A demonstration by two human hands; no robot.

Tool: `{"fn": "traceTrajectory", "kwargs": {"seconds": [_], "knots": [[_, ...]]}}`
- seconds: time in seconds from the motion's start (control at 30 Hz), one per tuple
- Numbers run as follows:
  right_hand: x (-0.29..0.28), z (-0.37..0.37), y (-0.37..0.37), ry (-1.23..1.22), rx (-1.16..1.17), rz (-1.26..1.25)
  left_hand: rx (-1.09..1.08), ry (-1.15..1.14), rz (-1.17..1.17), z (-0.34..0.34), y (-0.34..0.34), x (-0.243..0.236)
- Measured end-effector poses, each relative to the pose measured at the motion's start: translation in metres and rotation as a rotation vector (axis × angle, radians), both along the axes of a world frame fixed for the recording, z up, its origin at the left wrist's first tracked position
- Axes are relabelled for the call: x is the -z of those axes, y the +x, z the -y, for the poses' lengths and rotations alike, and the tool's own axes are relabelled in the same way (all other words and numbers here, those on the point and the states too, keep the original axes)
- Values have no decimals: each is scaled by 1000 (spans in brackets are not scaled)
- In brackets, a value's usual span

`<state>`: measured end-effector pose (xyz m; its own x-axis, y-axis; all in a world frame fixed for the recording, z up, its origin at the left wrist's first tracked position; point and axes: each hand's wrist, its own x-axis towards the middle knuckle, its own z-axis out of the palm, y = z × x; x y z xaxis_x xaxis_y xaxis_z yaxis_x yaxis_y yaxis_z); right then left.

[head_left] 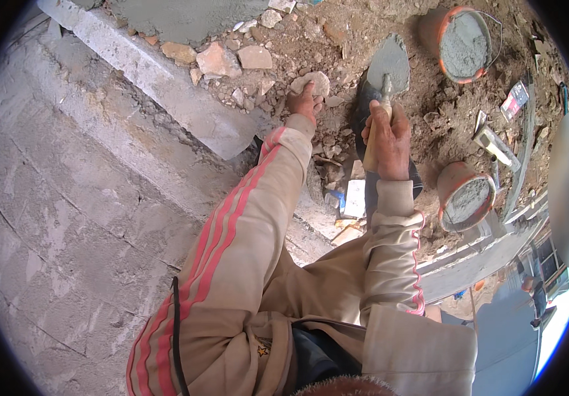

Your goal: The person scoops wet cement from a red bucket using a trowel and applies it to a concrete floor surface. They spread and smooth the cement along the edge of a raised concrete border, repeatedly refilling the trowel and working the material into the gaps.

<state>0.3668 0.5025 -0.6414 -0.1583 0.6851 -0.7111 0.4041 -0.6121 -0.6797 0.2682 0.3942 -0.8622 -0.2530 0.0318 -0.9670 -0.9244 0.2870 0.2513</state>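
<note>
Beige, pink-striped sleeves [232, 218] reach forward over broken ground. The right hand [389, 142] is wrapped round the handle of a pointed trowel [390, 59], its mortar-smeared blade directed away from the body. To its left, the left hand [304, 103] pinches the near edge of a flat pale stone [313, 83] amid rubble. Farther out lie larger broken stones [218, 59], then smooth wet mortar [185, 18].

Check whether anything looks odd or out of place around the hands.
A pink packet lies on the soil, well right of the right hand; it looks like stray litter. The upper bucket and lower bucket seem tilted, but the fisheye view may cause that.
</note>
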Motion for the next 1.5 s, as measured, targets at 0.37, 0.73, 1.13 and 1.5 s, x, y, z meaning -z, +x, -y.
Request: {"fn": "traceTrajectory", "kwargs": {"seconds": [0.37, 0.73, 1.13, 1.5], "knots": [[-7, -6, -18, -4, -47, -18, 5, 282, -155, 24, -72, -128], [-15, -10, -36, 6, -66, -46, 236, 144, -414, 65, -166, -161], [-11, -9, -29, 31, 47, -36, 953, 197, -1102, -34, -139, -148], [-28, -40, -19, 69, 63, 22, 1429, 11, -1246, -136, -145, -173]]}}
